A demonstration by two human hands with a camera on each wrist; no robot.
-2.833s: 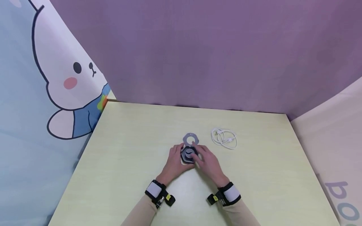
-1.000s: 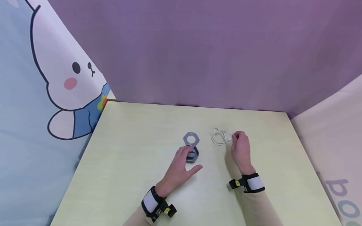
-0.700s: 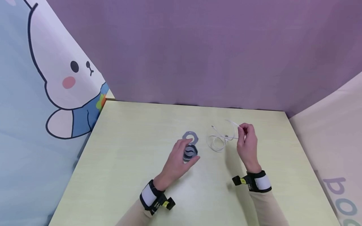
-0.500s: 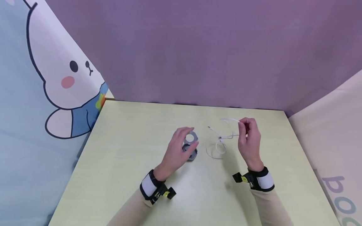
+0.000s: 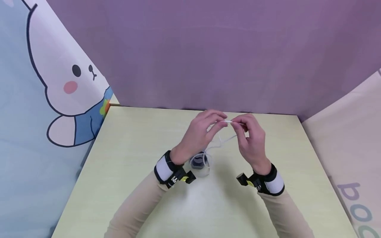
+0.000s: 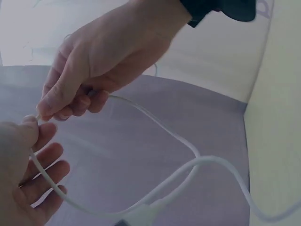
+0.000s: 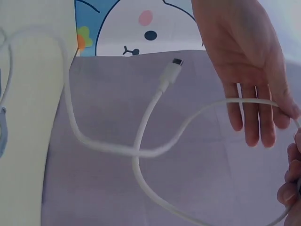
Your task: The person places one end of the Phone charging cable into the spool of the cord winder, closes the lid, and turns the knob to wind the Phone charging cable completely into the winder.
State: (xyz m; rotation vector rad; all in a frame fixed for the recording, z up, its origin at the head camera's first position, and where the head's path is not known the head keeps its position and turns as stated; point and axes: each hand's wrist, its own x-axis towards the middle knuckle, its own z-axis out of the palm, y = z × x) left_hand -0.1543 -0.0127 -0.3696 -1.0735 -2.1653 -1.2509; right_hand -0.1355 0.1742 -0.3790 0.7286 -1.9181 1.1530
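Observation:
Raised above the table, a white USB cable (image 5: 228,121) is stretched briefly between my two hands. My left hand (image 5: 197,135) pinches it between thumb and index finger, the other fingers loosely extended. Close beside it, my right hand (image 5: 252,142) pinches the cable, its remaining fingers curled round more of it. Loops hang below, and a connector (image 7: 170,73) dangles free in the right wrist view. Beneath the loops, a dark grey hexagonal object with a round centre (image 5: 197,162) lies on the table. The flat grey hexagonal ring is hidden in the head view.
The pale wooden table (image 5: 143,132) ends at a purple curtain (image 5: 208,56) behind. A blue curtain with a cartoon rabbit (image 5: 68,76) hangs on the left, a whitish one (image 5: 345,138) on the right.
My right hand has lifted the cable off the table and moved it left. My left hand has left the hexagonal object, risen, and now pinches the cable too.

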